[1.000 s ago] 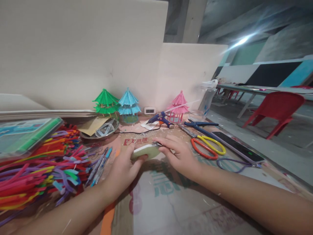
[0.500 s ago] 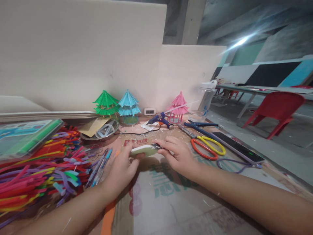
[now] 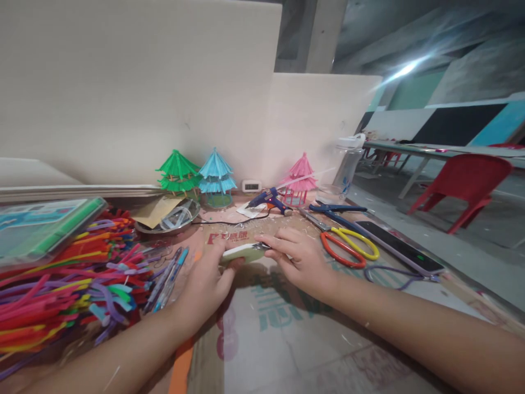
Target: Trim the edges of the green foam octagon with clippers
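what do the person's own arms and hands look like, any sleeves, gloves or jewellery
Both arms are bare along their whole visible length: no sleeves show in the frame. The left hand and right hand wear no gloves, and no rings, watch or bracelet can be seen on the fingers or wrists. No markings or bandages show. Fingernails look short and plain, though the picture is too soft to be sure.

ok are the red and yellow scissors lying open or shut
Open. The scissors lie flat on the cardboard right of the right hand, red and yellow handle loops spread apart. Blades are too blurred to tell.
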`<control>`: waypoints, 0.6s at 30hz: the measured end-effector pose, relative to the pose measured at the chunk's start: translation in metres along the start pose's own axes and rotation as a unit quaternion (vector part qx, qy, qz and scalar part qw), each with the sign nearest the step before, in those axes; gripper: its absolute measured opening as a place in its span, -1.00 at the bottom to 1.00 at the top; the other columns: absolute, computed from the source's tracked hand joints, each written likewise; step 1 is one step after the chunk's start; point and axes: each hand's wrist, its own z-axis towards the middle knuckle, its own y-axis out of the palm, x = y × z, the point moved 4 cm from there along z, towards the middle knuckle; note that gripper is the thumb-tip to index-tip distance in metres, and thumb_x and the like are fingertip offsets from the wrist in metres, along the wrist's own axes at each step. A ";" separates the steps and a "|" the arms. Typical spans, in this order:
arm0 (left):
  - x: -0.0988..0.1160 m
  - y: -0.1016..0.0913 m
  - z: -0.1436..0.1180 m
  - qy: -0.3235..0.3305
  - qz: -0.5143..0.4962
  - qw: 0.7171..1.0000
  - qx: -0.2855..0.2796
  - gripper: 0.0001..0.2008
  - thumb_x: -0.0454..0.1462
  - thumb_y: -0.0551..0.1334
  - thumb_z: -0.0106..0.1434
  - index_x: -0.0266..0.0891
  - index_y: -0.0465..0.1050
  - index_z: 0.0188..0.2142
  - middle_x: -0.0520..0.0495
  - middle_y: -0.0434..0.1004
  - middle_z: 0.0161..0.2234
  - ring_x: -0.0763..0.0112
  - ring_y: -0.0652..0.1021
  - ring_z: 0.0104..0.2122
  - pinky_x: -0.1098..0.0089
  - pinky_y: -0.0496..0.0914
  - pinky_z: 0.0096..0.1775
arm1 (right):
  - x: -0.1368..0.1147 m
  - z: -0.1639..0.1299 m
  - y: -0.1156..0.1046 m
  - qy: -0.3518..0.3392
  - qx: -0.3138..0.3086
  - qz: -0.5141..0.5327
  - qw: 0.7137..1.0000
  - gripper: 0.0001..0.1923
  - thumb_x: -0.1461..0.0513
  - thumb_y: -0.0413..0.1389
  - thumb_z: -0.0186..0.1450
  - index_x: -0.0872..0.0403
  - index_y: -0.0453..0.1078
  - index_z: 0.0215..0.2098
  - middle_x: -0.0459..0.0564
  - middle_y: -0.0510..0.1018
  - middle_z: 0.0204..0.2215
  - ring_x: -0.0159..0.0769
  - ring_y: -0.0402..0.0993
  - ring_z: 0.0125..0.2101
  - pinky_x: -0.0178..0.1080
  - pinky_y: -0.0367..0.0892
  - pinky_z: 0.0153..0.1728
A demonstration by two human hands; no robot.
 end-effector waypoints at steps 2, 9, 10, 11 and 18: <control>0.000 0.000 0.000 0.001 0.000 1.000 -0.002 -0.92 -0.25 0.07 0.19 -0.21 0.28 -0.38 0.02 0.42 -0.48 0.37 0.44 -0.45 0.41 0.30 -0.41 | 0.000 0.000 0.000 -0.004 0.001 0.002 1.000 -0.70 0.22 -0.06 0.37 0.16 0.46 -0.10 -0.06 0.38 -0.57 -0.33 0.28 -0.52 -0.31 0.18 -0.50; 0.000 0.000 0.000 -0.005 0.002 1.000 -0.002 -0.89 -0.24 0.08 0.18 -0.22 0.31 -0.36 -0.01 0.46 -0.43 0.34 0.46 -0.40 0.37 0.34 -0.36 | 0.002 0.000 0.001 0.026 0.000 0.023 0.999 -0.69 0.19 -0.06 0.37 0.15 0.47 -0.11 -0.02 0.42 -0.53 -0.29 0.34 -0.47 -0.28 0.26 -0.45; -0.001 0.001 0.001 -0.009 0.003 1.000 -0.002 -0.88 -0.23 0.09 0.19 -0.22 0.32 -0.34 -0.02 0.46 -0.41 0.33 0.46 -0.38 0.36 0.34 -0.34 | 0.004 -0.001 0.001 0.038 0.002 0.031 0.999 -0.69 0.18 -0.06 0.37 0.14 0.46 -0.10 0.00 0.44 -0.51 -0.28 0.35 -0.44 -0.27 0.28 -0.42; -0.003 0.001 0.001 -0.014 0.002 1.000 -0.001 -0.87 -0.22 0.09 0.19 -0.22 0.32 -0.33 -0.02 0.47 -0.40 0.33 0.47 -0.37 0.35 0.35 -0.33 | 0.005 -0.001 0.001 0.052 0.003 0.040 0.998 -0.69 0.18 -0.05 0.37 0.13 0.45 -0.08 0.00 0.45 -0.48 -0.27 0.37 -0.42 -0.26 0.29 -0.40; -0.010 0.004 0.000 -0.023 -0.036 0.999 -0.005 -0.89 -0.26 0.08 0.19 -0.20 0.33 -0.31 -0.01 0.49 -0.36 0.33 0.50 -0.34 0.37 0.37 -0.31 | 0.008 -0.003 0.004 0.065 -0.003 0.040 0.997 -0.69 0.15 -0.06 0.37 0.08 0.45 -0.10 -0.03 0.44 -0.51 -0.29 0.36 -0.44 -0.28 0.28 -0.42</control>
